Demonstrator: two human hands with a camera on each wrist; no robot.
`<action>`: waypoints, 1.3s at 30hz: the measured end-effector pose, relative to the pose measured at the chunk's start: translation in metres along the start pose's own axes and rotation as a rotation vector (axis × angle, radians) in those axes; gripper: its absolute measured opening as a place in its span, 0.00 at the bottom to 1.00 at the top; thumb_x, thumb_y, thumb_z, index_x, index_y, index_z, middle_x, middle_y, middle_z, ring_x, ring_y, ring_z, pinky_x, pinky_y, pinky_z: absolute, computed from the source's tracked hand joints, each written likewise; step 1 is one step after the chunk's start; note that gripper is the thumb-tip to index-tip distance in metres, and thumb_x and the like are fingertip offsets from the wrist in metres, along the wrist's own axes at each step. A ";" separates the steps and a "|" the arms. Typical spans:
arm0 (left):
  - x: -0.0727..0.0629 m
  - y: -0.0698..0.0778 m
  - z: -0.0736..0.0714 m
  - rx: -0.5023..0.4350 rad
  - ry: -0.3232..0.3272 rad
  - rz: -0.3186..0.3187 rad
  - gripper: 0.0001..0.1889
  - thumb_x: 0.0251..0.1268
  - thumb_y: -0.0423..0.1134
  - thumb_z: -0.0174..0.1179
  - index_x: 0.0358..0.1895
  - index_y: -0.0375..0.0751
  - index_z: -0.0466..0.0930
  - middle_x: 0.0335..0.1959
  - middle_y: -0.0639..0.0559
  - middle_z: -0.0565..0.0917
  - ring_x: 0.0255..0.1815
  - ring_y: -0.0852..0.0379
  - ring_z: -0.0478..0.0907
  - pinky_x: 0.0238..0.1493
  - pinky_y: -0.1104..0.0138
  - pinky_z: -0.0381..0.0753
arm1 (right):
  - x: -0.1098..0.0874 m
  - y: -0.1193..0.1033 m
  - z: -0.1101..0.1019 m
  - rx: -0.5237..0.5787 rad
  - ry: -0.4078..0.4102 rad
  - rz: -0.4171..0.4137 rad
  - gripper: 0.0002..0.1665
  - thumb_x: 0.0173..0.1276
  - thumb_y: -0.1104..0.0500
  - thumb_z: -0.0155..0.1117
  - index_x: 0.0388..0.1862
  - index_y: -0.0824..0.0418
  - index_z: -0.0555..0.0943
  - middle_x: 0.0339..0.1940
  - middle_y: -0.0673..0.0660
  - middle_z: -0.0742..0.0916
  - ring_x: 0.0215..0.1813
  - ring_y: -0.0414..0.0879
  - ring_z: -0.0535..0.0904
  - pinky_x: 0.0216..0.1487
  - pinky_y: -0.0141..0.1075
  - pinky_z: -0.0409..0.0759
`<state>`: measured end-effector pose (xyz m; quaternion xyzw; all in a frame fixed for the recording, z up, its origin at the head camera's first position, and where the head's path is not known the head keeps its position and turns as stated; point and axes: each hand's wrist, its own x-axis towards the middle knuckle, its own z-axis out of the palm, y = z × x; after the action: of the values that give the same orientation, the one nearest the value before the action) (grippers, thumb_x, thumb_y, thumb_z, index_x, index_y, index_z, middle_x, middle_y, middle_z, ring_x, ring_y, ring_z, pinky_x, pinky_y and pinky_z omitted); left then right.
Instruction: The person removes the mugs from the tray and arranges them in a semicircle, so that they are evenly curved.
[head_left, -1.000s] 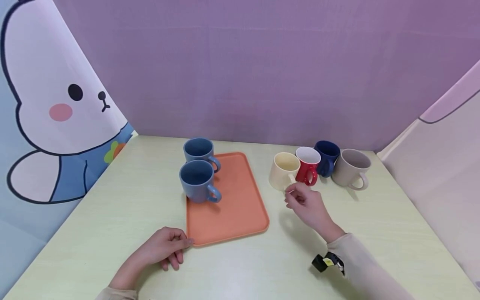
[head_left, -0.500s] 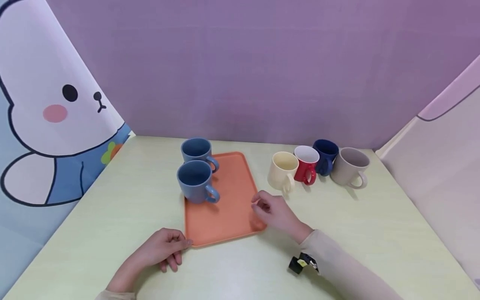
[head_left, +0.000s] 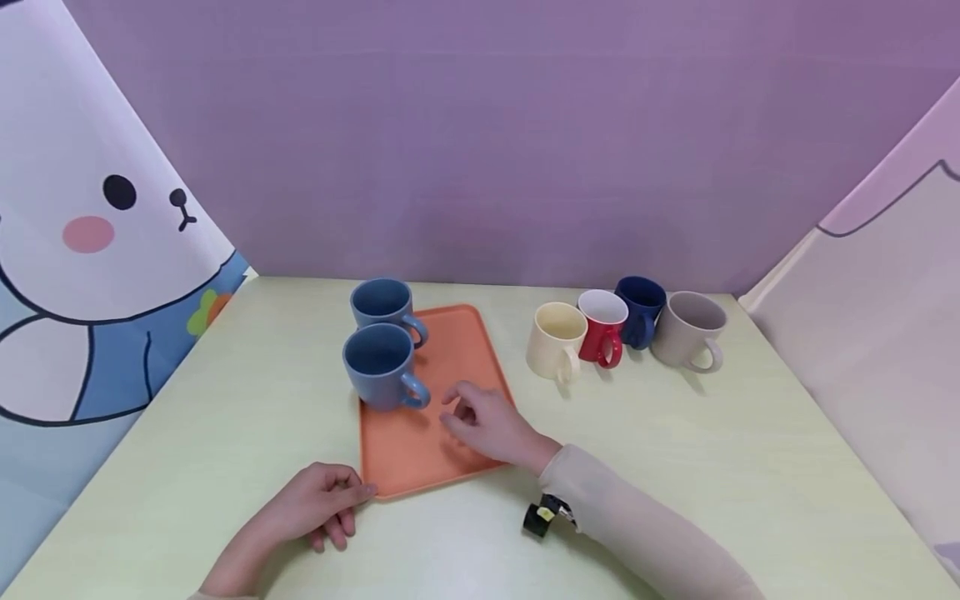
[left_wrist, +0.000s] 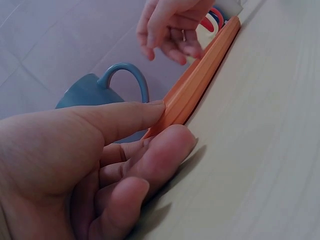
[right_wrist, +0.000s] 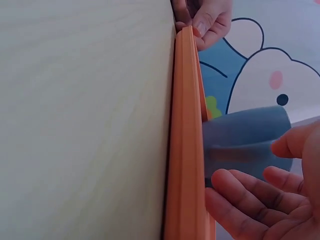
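Tray (head_left: 405, 462), smooth and round-cornered, lies beneath the right hand (head_left: 491, 423).

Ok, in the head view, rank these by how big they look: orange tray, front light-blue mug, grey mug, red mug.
1. Orange tray
2. Front light-blue mug and grey mug: too close to rank, since the blue one sits nearer
3. Red mug
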<state>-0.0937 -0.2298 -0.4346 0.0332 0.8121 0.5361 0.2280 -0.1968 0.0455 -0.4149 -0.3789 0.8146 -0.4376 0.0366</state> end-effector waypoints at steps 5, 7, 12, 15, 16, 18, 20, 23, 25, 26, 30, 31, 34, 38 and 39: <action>-0.001 0.000 0.000 -0.001 -0.005 -0.001 0.18 0.72 0.51 0.59 0.34 0.38 0.81 0.18 0.49 0.82 0.16 0.53 0.82 0.14 0.67 0.75 | 0.014 -0.004 0.009 0.003 0.004 0.035 0.09 0.73 0.61 0.63 0.49 0.59 0.76 0.24 0.52 0.85 0.21 0.36 0.77 0.25 0.29 0.75; -0.001 0.000 0.000 -0.003 -0.006 0.002 0.18 0.73 0.51 0.59 0.33 0.38 0.81 0.18 0.49 0.82 0.16 0.53 0.82 0.14 0.67 0.75 | 0.018 -0.006 0.012 0.020 -0.003 0.052 0.09 0.73 0.60 0.63 0.49 0.58 0.76 0.25 0.52 0.85 0.22 0.36 0.78 0.24 0.29 0.75; 0.000 0.000 0.000 -0.005 -0.008 0.010 0.18 0.73 0.50 0.59 0.33 0.37 0.80 0.18 0.49 0.82 0.16 0.54 0.82 0.14 0.68 0.75 | 0.026 -0.009 0.018 0.044 -0.014 0.042 0.07 0.73 0.61 0.63 0.45 0.59 0.75 0.27 0.50 0.84 0.23 0.36 0.78 0.26 0.29 0.77; 0.000 0.001 -0.001 -0.006 -0.008 0.010 0.18 0.73 0.50 0.59 0.33 0.37 0.80 0.18 0.49 0.82 0.16 0.54 0.82 0.14 0.68 0.75 | 0.029 -0.009 0.022 0.022 -0.004 0.035 0.05 0.74 0.60 0.63 0.42 0.58 0.75 0.25 0.47 0.82 0.23 0.35 0.76 0.25 0.28 0.75; -0.001 0.001 -0.001 -0.005 -0.008 0.011 0.18 0.73 0.50 0.59 0.33 0.38 0.80 0.18 0.49 0.82 0.16 0.54 0.82 0.14 0.68 0.75 | 0.030 -0.008 0.023 0.019 -0.001 0.037 0.04 0.74 0.59 0.62 0.41 0.57 0.75 0.24 0.47 0.82 0.22 0.35 0.76 0.25 0.28 0.75; 0.000 0.001 -0.001 -0.006 -0.008 0.010 0.18 0.73 0.50 0.59 0.33 0.38 0.81 0.18 0.49 0.82 0.16 0.54 0.82 0.14 0.68 0.75 | 0.031 -0.007 0.025 0.022 0.004 0.046 0.04 0.75 0.58 0.62 0.40 0.56 0.76 0.23 0.47 0.81 0.21 0.36 0.75 0.24 0.28 0.73; 0.000 0.001 -0.001 -0.007 -0.010 0.012 0.18 0.73 0.50 0.59 0.34 0.38 0.81 0.18 0.48 0.82 0.16 0.54 0.82 0.14 0.68 0.75 | 0.032 -0.005 0.026 0.035 0.008 0.055 0.05 0.75 0.58 0.61 0.38 0.56 0.76 0.21 0.46 0.81 0.21 0.36 0.75 0.23 0.29 0.73; 0.000 0.001 -0.001 -0.007 -0.011 0.015 0.17 0.73 0.50 0.59 0.34 0.38 0.81 0.19 0.48 0.82 0.16 0.54 0.82 0.14 0.69 0.75 | 0.032 -0.005 0.027 0.067 0.007 0.072 0.06 0.76 0.58 0.60 0.36 0.56 0.76 0.21 0.48 0.81 0.20 0.39 0.75 0.23 0.30 0.73; 0.000 0.000 -0.002 -0.007 -0.011 0.018 0.17 0.73 0.50 0.59 0.35 0.38 0.81 0.19 0.48 0.82 0.16 0.54 0.82 0.14 0.69 0.74 | 0.033 -0.005 0.028 0.091 0.004 0.086 0.07 0.76 0.58 0.60 0.36 0.57 0.76 0.21 0.50 0.81 0.20 0.42 0.76 0.23 0.30 0.75; 0.000 0.000 -0.002 -0.007 -0.012 0.018 0.17 0.73 0.50 0.59 0.35 0.37 0.81 0.19 0.48 0.82 0.16 0.54 0.82 0.14 0.69 0.74 | 0.033 -0.005 0.028 0.105 0.002 0.093 0.07 0.76 0.58 0.60 0.36 0.57 0.76 0.21 0.51 0.82 0.20 0.43 0.77 0.23 0.30 0.76; 0.000 -0.001 -0.002 -0.009 -0.013 0.016 0.17 0.73 0.50 0.59 0.35 0.38 0.81 0.19 0.48 0.82 0.16 0.55 0.82 0.14 0.69 0.74 | 0.033 -0.007 0.029 0.162 0.001 0.118 0.06 0.77 0.61 0.59 0.37 0.60 0.78 0.25 0.58 0.84 0.24 0.50 0.81 0.24 0.32 0.80; 0.000 -0.001 -0.002 -0.010 -0.014 0.016 0.17 0.73 0.50 0.59 0.35 0.37 0.81 0.19 0.48 0.82 0.16 0.55 0.82 0.14 0.69 0.74 | 0.033 -0.007 0.030 0.173 0.004 0.124 0.05 0.76 0.61 0.59 0.38 0.61 0.78 0.26 0.59 0.85 0.26 0.51 0.82 0.25 0.33 0.81; 0.000 -0.002 -0.001 -0.011 -0.015 0.017 0.17 0.73 0.50 0.59 0.35 0.38 0.81 0.19 0.48 0.82 0.16 0.54 0.82 0.14 0.69 0.74 | 0.033 -0.008 0.030 0.200 0.012 0.143 0.05 0.76 0.62 0.58 0.39 0.62 0.79 0.29 0.62 0.86 0.29 0.52 0.84 0.26 0.36 0.82; 0.000 -0.003 -0.001 -0.010 -0.013 0.021 0.17 0.73 0.50 0.59 0.35 0.38 0.81 0.19 0.48 0.82 0.16 0.54 0.82 0.14 0.68 0.75 | 0.031 -0.008 0.031 0.260 0.027 0.172 0.05 0.76 0.63 0.58 0.41 0.64 0.80 0.30 0.62 0.87 0.30 0.50 0.85 0.29 0.38 0.84; 0.000 -0.003 -0.001 -0.011 -0.012 0.021 0.17 0.73 0.50 0.59 0.35 0.38 0.81 0.19 0.48 0.82 0.16 0.54 0.82 0.14 0.68 0.75 | 0.031 -0.007 0.031 0.284 0.034 0.175 0.05 0.76 0.64 0.57 0.41 0.65 0.80 0.31 0.63 0.87 0.30 0.50 0.85 0.30 0.38 0.84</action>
<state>-0.0937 -0.2322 -0.4365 0.0439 0.8074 0.5426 0.2275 -0.2021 0.0018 -0.4202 -0.2902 0.7749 -0.5498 0.1140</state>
